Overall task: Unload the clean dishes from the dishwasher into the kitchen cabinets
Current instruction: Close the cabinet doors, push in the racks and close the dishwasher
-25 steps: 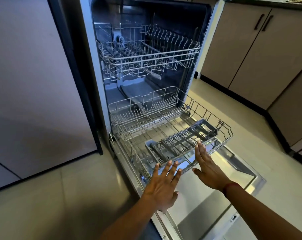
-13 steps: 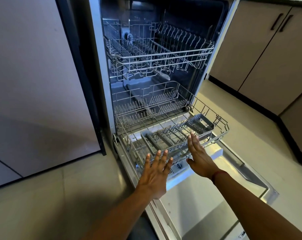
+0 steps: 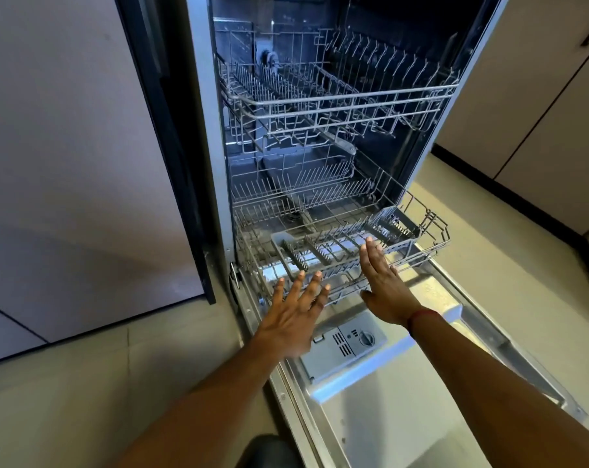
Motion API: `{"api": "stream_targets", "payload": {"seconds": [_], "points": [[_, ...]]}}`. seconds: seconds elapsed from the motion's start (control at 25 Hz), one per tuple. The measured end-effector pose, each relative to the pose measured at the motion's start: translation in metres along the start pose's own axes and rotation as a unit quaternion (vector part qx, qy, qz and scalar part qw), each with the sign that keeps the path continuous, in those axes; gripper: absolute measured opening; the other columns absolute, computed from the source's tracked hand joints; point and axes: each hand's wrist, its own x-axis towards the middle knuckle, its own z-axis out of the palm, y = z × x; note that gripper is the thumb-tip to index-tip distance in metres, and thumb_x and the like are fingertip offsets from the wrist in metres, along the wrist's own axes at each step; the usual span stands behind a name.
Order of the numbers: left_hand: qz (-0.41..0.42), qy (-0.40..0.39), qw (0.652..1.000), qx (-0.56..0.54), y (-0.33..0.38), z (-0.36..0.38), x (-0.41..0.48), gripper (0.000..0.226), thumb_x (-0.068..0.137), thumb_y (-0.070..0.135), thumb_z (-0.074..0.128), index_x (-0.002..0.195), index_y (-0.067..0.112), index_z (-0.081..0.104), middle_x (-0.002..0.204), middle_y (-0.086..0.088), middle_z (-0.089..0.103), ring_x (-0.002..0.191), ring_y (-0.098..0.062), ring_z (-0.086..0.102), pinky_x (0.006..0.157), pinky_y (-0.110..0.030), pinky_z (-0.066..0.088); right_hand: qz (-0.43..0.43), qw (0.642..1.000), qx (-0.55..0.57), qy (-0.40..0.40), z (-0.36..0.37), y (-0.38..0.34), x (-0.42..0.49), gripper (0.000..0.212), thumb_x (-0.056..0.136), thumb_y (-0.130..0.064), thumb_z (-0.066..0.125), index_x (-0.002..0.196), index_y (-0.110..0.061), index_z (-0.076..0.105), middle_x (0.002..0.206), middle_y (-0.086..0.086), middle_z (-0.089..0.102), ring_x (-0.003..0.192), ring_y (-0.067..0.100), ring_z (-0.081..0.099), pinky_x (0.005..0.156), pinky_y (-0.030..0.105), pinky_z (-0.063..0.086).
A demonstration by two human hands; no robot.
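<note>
Grey wire lower rack (image 3: 433,229) overhangs lowered steel door (image 3: 404,420). Left hand (image 3: 293,319), right hand (image 3: 384,288): fingers straight, empty, at rack front edge

Both arms are reaching forward and down, forearms bare. The left hand (image 3: 294,315) is lying palm down, its fingers (image 3: 311,290) straight and spreading apart. The right hand (image 3: 384,288) is standing on edge just beside it, palm facing left, fingers (image 3: 370,258) straight and pressing together, thumb hanging below. Neither hand is holding anything. A red band (image 3: 421,315) is circling the right wrist.
</note>
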Motion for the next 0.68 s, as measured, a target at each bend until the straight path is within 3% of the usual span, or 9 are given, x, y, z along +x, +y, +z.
{"api": "stream_targets", "payload": {"seconds": [0.12,0.24,0.68], "points": [[-0.012,-0.013,1.0,-0.002,-0.013,-0.005,0.01,0.107,0.085,0.031,0.064,0.15,0.023,-0.021,0.154,-0.007,-0.034,0.143,-0.035,-0.026,0.115,-0.059,-0.009,-0.004,1.0,0.007,0.0,-0.002,-0.003,0.021,0.091,0.09,-0.009,0.049,0.152,-0.023,-0.017,0.151,-0.008,-0.035,0.14,0.016,-0.031,0.118,0.053,0.005],[-0.03,-0.008,0.999,0.006,-0.021,-0.009,0.02,0.11,0.081,0.019,0.066,0.151,0.023,-0.019,0.157,-0.008,-0.029,0.144,-0.037,-0.022,0.116,-0.059,-0.001,-0.003,1.0,0.001,0.005,-0.005,-0.006,0.039,0.092,0.089,-0.009,0.049,0.152,-0.023,-0.017,0.149,-0.009,-0.037,0.139,0.015,-0.031,0.119,0.053,0.006],[-0.044,-0.007,0.999,0.023,-0.071,-0.018,0.056,0.106,0.081,-0.009,0.054,0.151,0.024,-0.019,0.156,-0.012,-0.028,0.143,-0.036,-0.024,0.116,-0.057,-0.006,-0.015,1.0,0.001,-0.001,-0.012,-0.019,0.106,0.092,0.089,-0.009,0.051,0.153,-0.019,-0.015,0.157,-0.001,-0.028,0.134,0.013,-0.033,0.12,0.051,0.006]]}}
